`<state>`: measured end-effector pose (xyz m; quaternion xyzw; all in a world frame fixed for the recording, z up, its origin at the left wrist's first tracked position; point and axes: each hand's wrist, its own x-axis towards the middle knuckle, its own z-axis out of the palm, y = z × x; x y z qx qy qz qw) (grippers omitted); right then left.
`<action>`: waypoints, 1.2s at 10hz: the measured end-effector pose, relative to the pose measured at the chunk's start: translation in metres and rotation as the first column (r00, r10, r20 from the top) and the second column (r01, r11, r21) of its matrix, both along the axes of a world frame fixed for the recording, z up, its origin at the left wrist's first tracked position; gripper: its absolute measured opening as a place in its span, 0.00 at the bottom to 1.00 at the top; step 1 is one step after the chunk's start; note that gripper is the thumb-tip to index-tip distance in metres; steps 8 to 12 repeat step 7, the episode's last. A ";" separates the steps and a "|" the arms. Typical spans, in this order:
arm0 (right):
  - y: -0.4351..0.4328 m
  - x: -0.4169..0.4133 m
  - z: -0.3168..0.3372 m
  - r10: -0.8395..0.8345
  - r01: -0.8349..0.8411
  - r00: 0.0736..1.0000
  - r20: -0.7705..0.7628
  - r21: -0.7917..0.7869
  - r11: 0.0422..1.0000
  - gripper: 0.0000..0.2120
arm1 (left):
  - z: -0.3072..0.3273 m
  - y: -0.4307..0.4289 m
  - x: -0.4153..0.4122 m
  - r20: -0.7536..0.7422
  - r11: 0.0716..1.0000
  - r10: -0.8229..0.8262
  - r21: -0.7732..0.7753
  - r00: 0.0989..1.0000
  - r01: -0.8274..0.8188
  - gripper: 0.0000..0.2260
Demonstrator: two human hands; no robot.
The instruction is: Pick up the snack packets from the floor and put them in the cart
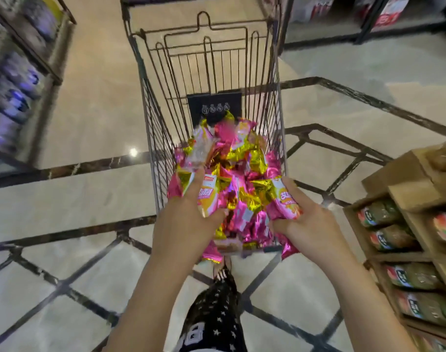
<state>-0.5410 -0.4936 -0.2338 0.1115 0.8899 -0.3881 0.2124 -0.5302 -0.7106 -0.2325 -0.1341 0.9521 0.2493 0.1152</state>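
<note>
The left hand [191, 219] and the right hand [310, 222] are both closed on snack packets, one from either side, above a glossy beige tiled floor [90, 102] crossed by dark lines. On that floor stands a tall grey wire shopping cart [151, 118], and in its near end, filling it from wall to wall, is the heap of crinkled pink and gold foil snack packets [242, 174]. I cannot tell whether the heap rests on the cart's bottom. Each hand curls fingers and thumb round an orange-and-pink packet at the heap's edge. One pink packet [289, 250] hangs out below the right hand. Deeper in the cart, a small black card [214, 107] with white marks leans against the wire.
</note>
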 end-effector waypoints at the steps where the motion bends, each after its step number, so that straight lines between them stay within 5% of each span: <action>1: -0.020 -0.053 -0.004 0.039 -0.038 0.999 -0.009 0.062 0.997 0.37 | -0.004 -0.024 -0.064 0.000 1.000 0.010 -0.026 1.000 -0.010 0.37; 4: -0.056 -0.131 -0.037 0.242 -0.236 0.970 -0.002 0.219 0.947 0.38 | -0.027 -0.032 -0.152 0.039 0.998 -0.044 -0.047 0.998 0.046 0.41; 5: -0.054 -0.129 -0.048 0.213 -0.246 0.965 0.156 0.238 0.940 0.44 | -0.036 -0.030 -0.163 0.165 0.990 -0.024 -0.134 0.986 0.046 0.46; 7: 0.006 -0.084 -0.047 -0.053 -0.020 0.984 0.171 0.399 0.917 0.38 | -0.033 0.021 -0.167 0.075 0.949 -0.248 -0.180 0.966 0.257 0.38; 12: 0.006 -0.084 -0.047 -0.053 -0.020 0.984 0.171 0.399 0.917 0.38 | -0.033 0.021 -0.167 0.075 0.949 -0.248 -0.180 0.966 0.257 0.38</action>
